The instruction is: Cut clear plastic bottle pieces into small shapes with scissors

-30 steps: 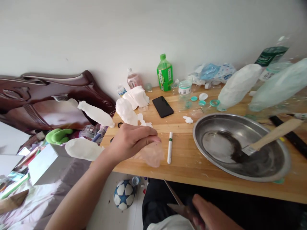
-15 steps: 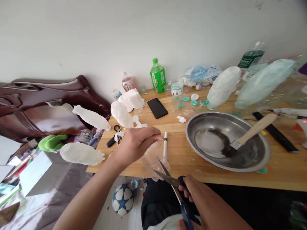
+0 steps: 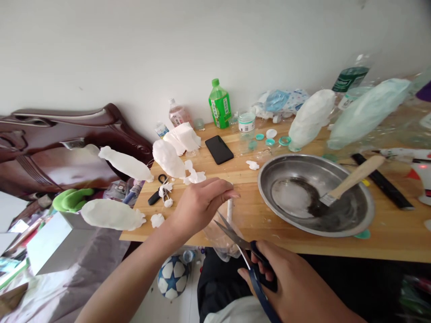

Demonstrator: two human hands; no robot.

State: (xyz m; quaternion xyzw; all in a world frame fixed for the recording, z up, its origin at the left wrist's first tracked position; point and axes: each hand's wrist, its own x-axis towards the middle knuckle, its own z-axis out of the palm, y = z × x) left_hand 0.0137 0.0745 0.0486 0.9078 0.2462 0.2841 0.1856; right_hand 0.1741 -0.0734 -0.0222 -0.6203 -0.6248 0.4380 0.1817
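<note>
Scissors (image 3: 240, 244) open — right hand (image 3: 289, 287) gripping.

The scissors (image 3: 251, 264) have dark blue handles and silvery blades. The plastic piece (image 3: 222, 233) beside them is clear. The table (image 3: 256, 215) is pale honey wood, the basin (image 3: 314, 193) grey steel, the bottle (image 3: 219, 104) bright green, the phone (image 3: 219, 149) black. The ball (image 3: 173, 277) on the floor is white with dark blue stars.
</note>
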